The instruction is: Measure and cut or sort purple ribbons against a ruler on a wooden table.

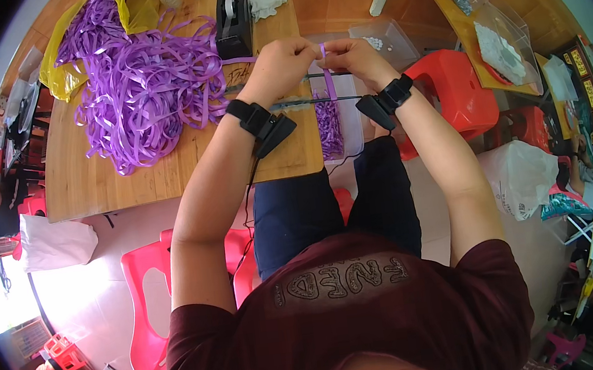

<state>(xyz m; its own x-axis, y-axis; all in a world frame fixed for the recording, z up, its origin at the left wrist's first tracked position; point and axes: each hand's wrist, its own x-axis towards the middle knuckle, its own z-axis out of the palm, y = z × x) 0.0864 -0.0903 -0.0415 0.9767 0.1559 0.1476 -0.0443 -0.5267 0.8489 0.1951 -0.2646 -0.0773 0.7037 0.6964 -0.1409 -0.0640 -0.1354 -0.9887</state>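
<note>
Both hands pinch purple ribbon strip (326, 72) over table edge (164, 178).
L hand (282, 59) & R hand (351, 53) fingers closed on it; fingertips mostly hidden.

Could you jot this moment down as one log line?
left hand: pinching purple ribbon strip | right hand: pinching same strip | ribbon pile, tape dispenser on wooden table

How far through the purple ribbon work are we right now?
Done so far: a batch of purple pieces lies in the clear bin at the table's edge. In hand: the left hand and right hand pinch one purple strip between them above the bin. Left: a large loose ribbon pile covers the wooden table, so most seems still to do.
</note>
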